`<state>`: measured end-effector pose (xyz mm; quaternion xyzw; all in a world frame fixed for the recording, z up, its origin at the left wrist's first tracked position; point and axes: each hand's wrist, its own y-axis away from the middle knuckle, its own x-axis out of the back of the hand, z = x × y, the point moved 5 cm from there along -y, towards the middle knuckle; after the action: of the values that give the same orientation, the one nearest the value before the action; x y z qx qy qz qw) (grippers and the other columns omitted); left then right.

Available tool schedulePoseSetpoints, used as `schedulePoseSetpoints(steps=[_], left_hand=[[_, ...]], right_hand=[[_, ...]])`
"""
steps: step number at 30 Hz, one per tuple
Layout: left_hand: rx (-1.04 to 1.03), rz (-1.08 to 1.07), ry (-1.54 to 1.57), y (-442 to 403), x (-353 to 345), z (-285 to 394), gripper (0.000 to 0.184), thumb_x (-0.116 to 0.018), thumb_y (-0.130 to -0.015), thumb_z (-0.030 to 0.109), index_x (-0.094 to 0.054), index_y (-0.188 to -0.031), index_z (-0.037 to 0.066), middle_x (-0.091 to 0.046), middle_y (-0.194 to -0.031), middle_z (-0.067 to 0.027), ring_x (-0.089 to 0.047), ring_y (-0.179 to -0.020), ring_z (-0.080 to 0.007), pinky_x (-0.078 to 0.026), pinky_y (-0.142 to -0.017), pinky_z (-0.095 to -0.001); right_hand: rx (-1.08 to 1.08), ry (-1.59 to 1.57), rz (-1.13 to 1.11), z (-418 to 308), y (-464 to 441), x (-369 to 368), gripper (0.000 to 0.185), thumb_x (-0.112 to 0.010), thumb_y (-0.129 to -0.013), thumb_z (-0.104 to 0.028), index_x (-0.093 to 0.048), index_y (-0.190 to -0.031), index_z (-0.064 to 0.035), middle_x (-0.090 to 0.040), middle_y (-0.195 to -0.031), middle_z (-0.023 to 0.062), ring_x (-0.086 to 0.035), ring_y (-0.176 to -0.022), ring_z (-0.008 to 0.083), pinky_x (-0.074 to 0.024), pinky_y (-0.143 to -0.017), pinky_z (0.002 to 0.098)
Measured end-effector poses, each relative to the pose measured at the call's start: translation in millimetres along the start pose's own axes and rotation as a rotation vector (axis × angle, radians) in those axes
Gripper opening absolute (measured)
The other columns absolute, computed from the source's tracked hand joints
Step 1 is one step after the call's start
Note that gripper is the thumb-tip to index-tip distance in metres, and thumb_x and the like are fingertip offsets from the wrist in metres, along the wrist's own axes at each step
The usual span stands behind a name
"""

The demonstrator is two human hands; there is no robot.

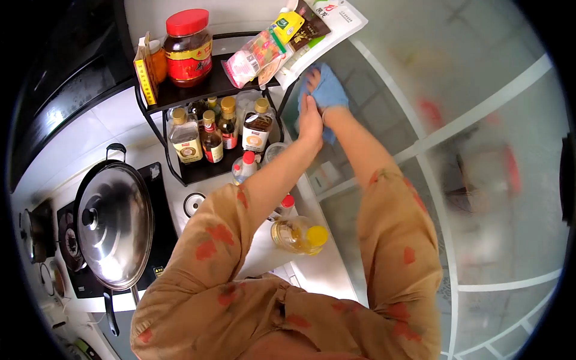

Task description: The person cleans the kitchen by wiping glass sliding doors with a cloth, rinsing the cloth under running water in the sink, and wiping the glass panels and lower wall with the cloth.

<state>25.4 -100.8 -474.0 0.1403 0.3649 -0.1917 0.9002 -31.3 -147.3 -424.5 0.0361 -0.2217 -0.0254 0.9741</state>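
1. While both hands reach far forward, we see the blue cloth (pixel 334 90) at the near end of them, against the frosted glass panel (pixel 474 144), just beside the black two-tier rack (pixel 180 98).
2. We find the right hand (pixel 329 110) mostly covered by this cloth; whether it pinches the cloth or presses it flat, we cannot tell. The left hand (pixel 310 122) looks stretched, with its fingers close together, and it touches the cloth's edge.
3. About the progress, we judge that the work with the cloth is under way, not finished, because both hands are at it. How much is done or left, we cannot say: the panes all look cloudy, and no clear border shows between them.
4. Around this, we notice food packets (pixel 255 57) leaning on the upper shelf, near a red-lidded jar (pixel 189 57), and gold-capped bottles (pixel 257 132) on the lower one. Nearer to the body, an oil bottle (pixel 294 234) with a yellow cap lies tilted in our view. Farther left, a lidded wok (pixel 115 225) sits on the stove (pixel 157 186).
5. Hidden from us are the right palm and most right fingers. The shapes behind the glass are blurred, and the dark round border cuts off the room's edges.
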Motion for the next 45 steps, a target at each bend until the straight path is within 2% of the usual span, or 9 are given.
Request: schedulePoseSetpoints(steps=[4, 6, 10, 12, 16, 20, 39, 41, 45], left_hand=[[0.260, 0.160, -0.027, 4, 21, -15, 0.059, -0.031, -0.097, 0.044, -0.022, -0.144, 0.011, -0.022, -0.150, -0.0048, -0.020, -0.136, -0.0198, -0.017, -0.109, -0.0383], [0.223, 0.201, -0.027, 2, 36, -18, 0.059, -0.032, -0.096, 0.044, -0.022, -0.144, 0.011, -0.021, -0.150, -0.0049, -0.019, -0.137, -0.0189, -0.014, -0.109, -0.0378], [0.064, 0.061, 0.058, 25, 41, 7, 0.059, -0.034, -0.096, 0.043, -0.025, -0.143, 0.008, -0.022, -0.150, -0.0041, -0.014, -0.139, -0.0188, -0.004, -0.111, -0.0377], [-0.033, -0.016, 0.076, 26, 45, 18, 0.059, -0.033, -0.096, 0.042, -0.025, -0.142, 0.005, -0.020, -0.150, -0.0066, -0.012, -0.140, -0.0193, -0.004, -0.112, -0.0386], [-0.057, -0.055, 0.004, 30, 42, 44, 0.059, -0.032, -0.097, 0.041, -0.023, -0.142, 0.003, -0.019, -0.150, -0.0099, -0.011, -0.140, -0.0209, -0.004, -0.112, -0.0396], [-0.028, -0.045, 0.025, 18, 52, 26, 0.058, -0.032, -0.097, 0.040, -0.025, -0.141, 0.003, -0.020, -0.150, -0.0110, -0.010, -0.140, -0.0225, -0.004, -0.112, -0.0406], [-0.027, -0.109, -0.025, 32, 38, 37, 0.056, -0.035, -0.096, 0.040, -0.031, -0.139, 0.005, -0.027, -0.147, -0.0102, -0.014, -0.139, -0.0246, -0.006, -0.112, -0.0406], [-0.035, -0.112, -0.042, 34, 36, 41, 0.057, -0.035, -0.096, 0.041, -0.030, -0.139, 0.005, -0.027, -0.147, -0.0110, -0.015, -0.139, -0.0251, -0.007, -0.111, -0.0410], [-0.012, -0.170, -0.035, 43, 23, 43, 0.056, -0.035, -0.096, 0.041, -0.031, -0.139, 0.005, -0.027, -0.147, -0.0115, -0.015, -0.139, -0.0254, -0.008, -0.111, -0.0411]], right_hand=[[-0.387, -1.072, 0.394, 61, -22, 38, 0.049, -0.044, -0.089, -0.028, -0.041, -0.132, -0.0056, -0.040, -0.138, 0.0151, -0.036, -0.128, 0.0281, -0.0293, -0.105, 0.0308], [-0.311, -0.770, 0.372, 42, -39, 37, 0.053, -0.048, -0.087, -0.030, -0.040, -0.133, -0.0047, -0.044, -0.135, 0.0160, -0.040, -0.125, 0.0294, -0.0320, -0.104, 0.0322], [-0.374, -1.520, 0.286, -18, -43, -19, 0.049, -0.032, -0.091, -0.018, -0.031, -0.135, 0.0039, -0.033, -0.143, 0.0116, -0.028, -0.134, 0.0205, -0.0249, -0.107, 0.0298], [-0.182, -2.441, 0.919, -148, -189, -200, 0.044, -0.033, -0.092, -0.016, -0.035, -0.132, 0.0031, -0.037, -0.141, 0.0103, -0.031, -0.132, 0.0206, -0.0245, -0.107, 0.0302], [-0.150, -3.501, 0.214, -169, -62, -116, 0.048, -0.031, -0.096, -0.031, -0.031, -0.138, -0.0077, -0.029, -0.146, 0.0030, -0.031, -0.131, 0.0177, -0.0245, -0.106, 0.0249], [-0.245, -2.424, 0.300, -182, -30, -112, 0.041, -0.032, -0.096, -0.021, -0.036, -0.135, -0.0081, -0.042, -0.136, 0.0065, -0.039, -0.122, 0.0197, -0.0278, -0.104, 0.0311], [-0.341, -3.491, 0.248, -212, 22, -90, 0.038, -0.035, -0.098, -0.027, -0.043, -0.129, -0.0062, -0.050, -0.123, 0.0062, -0.047, -0.107, 0.0149, -0.0361, -0.094, 0.0264], [-0.447, -3.125, 0.310, -209, 64, -84, 0.036, -0.037, -0.098, -0.022, -0.043, -0.128, -0.0047, -0.052, -0.118, 0.0046, -0.048, -0.102, 0.0135, -0.0369, -0.092, 0.0253], [-0.706, -2.235, -0.368, -275, 206, -148, 0.034, -0.037, -0.097, -0.020, -0.043, -0.127, -0.0050, -0.049, -0.116, 0.0038, -0.045, -0.103, 0.0132, -0.0360, -0.090, 0.0258]])
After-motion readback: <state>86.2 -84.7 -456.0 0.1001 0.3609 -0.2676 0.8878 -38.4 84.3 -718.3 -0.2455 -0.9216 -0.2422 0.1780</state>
